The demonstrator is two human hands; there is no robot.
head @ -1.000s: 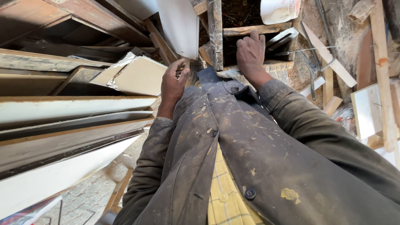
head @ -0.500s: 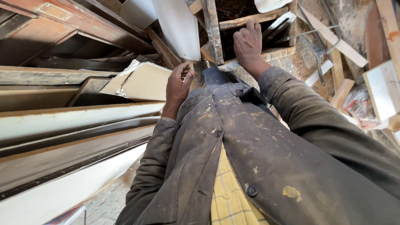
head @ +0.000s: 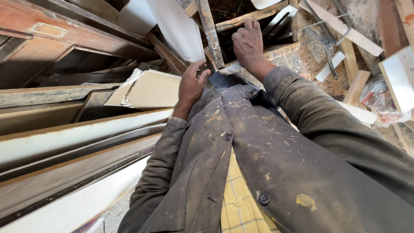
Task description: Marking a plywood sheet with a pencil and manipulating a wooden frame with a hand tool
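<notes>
Hands, two, bare and dusty, both reaching forward into a heap of scrap timber. Left hand: fingers loosely curled and partly spread, resting against the edge of the dark grimy coat and just beside the lower end of a weathered wooden slat; whether it grips anything cannot be told. Right hand: palm down, fingers bent over the top edge of a rough chipboard panel, pressing on it rather than closed around it.

Slat: narrow, grey, splintered, standing steeply between the two hands. Chipboard panel: coarse, crumbly, tan, lying directly under and beyond the right hand.

Coat: heavy cloth, spattered with pale paint flecks, one dark button showing; yellow checked shirt underneath.

Left of the person: long flat boards, stacked on edge, white-faced and brown-faced, smooth laminate with raw edges. One cream board with a torn, peeling corner, near the left hand.

Upper right: bent metal rod, thin and rusty, lying across pale wooden offcuts.
</notes>
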